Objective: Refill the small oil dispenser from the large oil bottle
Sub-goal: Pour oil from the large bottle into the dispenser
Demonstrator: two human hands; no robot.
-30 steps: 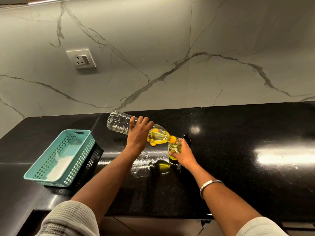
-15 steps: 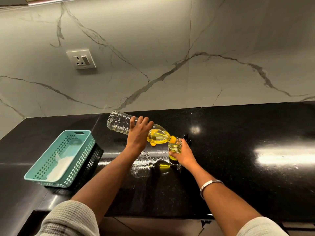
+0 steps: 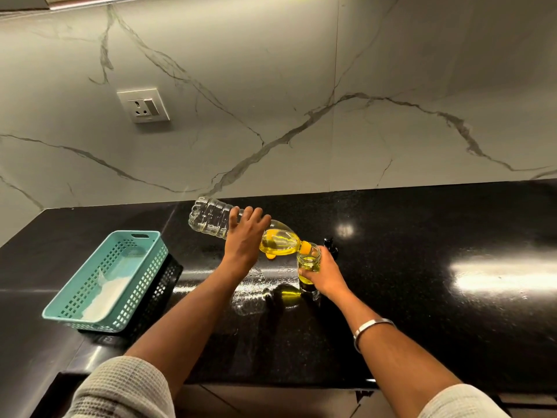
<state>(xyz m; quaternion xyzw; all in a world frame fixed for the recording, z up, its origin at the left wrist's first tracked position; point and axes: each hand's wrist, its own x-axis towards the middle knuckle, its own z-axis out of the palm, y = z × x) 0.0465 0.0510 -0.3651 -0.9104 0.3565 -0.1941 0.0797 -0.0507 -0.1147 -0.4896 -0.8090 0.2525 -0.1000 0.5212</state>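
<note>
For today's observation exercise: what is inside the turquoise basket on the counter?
Inside the basket lies something white, seemingly a cloth, covering much of its floor. Anything beneath it, or behind the near wall, is hidden. A black basket sits under the turquoise one.

Clear ribbed plastic bottle [image 3: 211, 220], glossy black speckled countertop [image 3: 422, 282], perforated teal plastic basket [image 3: 114, 276], veined marble wall [image 3: 271, 101].

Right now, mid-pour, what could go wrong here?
The large oil bottle, tipped steeply in the left hand, meets the small glass dispenser only at its narrow mouth, so a slip could spill oil on the black counter. The dispenser looks fairly full and may overflow onto the right hand.
</note>
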